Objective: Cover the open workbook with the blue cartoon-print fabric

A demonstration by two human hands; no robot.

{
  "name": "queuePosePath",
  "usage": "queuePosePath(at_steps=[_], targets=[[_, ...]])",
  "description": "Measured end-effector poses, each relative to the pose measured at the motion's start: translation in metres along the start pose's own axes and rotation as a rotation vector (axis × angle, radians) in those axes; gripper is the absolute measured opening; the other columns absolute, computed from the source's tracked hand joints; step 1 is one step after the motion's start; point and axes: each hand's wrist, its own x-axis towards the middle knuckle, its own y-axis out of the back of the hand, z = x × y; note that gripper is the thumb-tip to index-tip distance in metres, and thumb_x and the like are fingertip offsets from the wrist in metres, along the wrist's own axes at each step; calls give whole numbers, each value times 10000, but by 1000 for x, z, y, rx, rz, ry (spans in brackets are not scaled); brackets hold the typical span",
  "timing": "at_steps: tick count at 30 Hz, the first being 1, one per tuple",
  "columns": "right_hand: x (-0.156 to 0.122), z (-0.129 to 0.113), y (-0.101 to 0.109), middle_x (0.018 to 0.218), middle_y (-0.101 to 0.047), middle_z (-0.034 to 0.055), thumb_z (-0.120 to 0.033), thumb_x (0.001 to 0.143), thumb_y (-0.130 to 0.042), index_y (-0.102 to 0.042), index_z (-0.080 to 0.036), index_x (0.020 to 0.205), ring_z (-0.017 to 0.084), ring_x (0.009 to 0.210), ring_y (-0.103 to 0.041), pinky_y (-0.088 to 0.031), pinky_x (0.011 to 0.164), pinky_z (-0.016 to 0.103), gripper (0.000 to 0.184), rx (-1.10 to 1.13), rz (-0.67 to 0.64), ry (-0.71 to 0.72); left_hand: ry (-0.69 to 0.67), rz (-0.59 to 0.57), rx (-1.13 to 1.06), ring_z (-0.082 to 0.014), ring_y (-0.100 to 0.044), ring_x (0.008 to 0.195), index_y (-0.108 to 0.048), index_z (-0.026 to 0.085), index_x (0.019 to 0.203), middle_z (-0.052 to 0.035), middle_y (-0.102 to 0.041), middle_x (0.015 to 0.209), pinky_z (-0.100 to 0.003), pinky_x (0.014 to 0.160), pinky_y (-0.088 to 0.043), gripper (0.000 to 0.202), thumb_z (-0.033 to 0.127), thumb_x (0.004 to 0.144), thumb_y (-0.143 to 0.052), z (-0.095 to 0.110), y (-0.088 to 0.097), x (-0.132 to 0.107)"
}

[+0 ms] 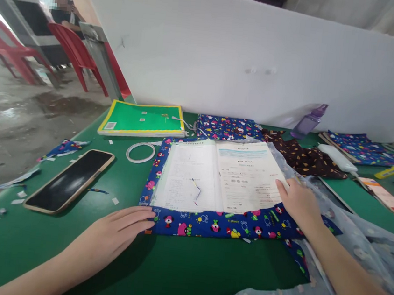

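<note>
Left hand [118, 230]: flat, palm down, fingers loose, grasping nothing; fingertips press the lower left corner of the printed cloth [210, 224]. Right hand [298, 203]: open and flat, nothing gripped, resting on the right edge of the open booklet [220, 176], heel over the cloth. Right forearm runs off the lower right corner of the view, partly blurred.

Booklet lies open on the blue cartoon-print cloth, between the two hands, toward the middle of the desk [176, 277]. Cloth shows as a border along the booklet's near and left edges; the rest is hidden beneath the pages. Print on the pages too small to read.

Pale sheer fabric [347, 257] covers the desk's right near part, cut off at the frame edge. Phone [70, 181], screen dark, lies near the left edge. White ring [141, 152] just left of the booklet. Green book [142, 119] at the back left. Brown patterned cloth [305, 156] and purple bottle [308, 121] at the back right, by the white wall.
</note>
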Motion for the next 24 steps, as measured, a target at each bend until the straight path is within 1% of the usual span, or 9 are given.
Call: queuePosePath(at_steps=[3,7,9,11,14,17,20,22,24], targets=[[7,4,5,770,-653,166,-458,925,-248,-561,-100,1009,296,716,-620,-381,626,343,483,-29,10,-11,-26,-34,-21,-170,-531,1172,-593,264,1177,-4,-605,1229,-316,998,-473,347,141,874,-477,4,1,5],[17,10,6,774,-654,156,-505,912,-259,-565,-119,1023,301,724,-617,-382,619,347,505,-21,-32,-45,-44,-40,-7,-171,-520,1184,-597,245,1170,-17,-606,1223,-331,1007,-468,330,140,891,-457,9,1,9],[19,10,3,775,-650,151,-499,917,-236,-573,-129,1006,300,720,-615,-381,612,351,509,-16,-50,-43,-36,-55,3,-171,-509,1196,-594,238,1173,-22,-596,1236,-339,1018,-458,327,140,897,-448,10,1,9],[16,8,1,756,-639,151,-467,928,-207,-579,-122,1000,299,699,-610,-380,607,360,512,-35,-33,-48,-31,-67,11,-171,-503,1203,-580,234,1192,-26,-588,1247,-341,1021,-454,339,138,896,-446,11,1,8],[7,0,5,856,-627,183,-398,939,-204,-555,-90,1082,320,814,-598,-394,659,379,489,-84,127,-2,-50,-59,30,-176,-513,1190,-579,230,1191,-26,-596,1234,-332,1009,-462,339,143,888,-453,12,1,8],[-1,-14,20,1037,-589,198,-369,933,-269,-512,-77,1156,332,1015,-527,-390,805,402,440,-50,312,145,-38,-26,77,-193,-566,1114,-600,218,1144,-40,-631,1167,-350,963,-488,299,175,890,-451,19,4,16],[-10,-39,40,1087,-581,161,-365,913,-349,-513,-106,1137,302,1049,-506,-365,908,401,379,88,349,315,18,8,95,-207,-621,978,-596,179,1100,-69,-672,1037,-372,879,-520,264,219,898,-431,41,22,37],[-17,-61,52,1069,-591,137,-356,906,-377,-510,-126,1129,279,1033,-516,-377,918,383,346,193,336,424,-18,17,34,-187,-635,872,-602,201,1022,-45,-684,940,-350,809,-537,216,254,897,-434,60,45,57],[-26,-84,61,1069,-590,130,-341,904,-395,-511,-128,1119,265,1046,-515,-385,926,364,324,270,305,530,-100,53,-98,-140,-626,745,-611,250,924,9,-684,815,-288,749,-539,193,268,903,-420,80,70,74]])
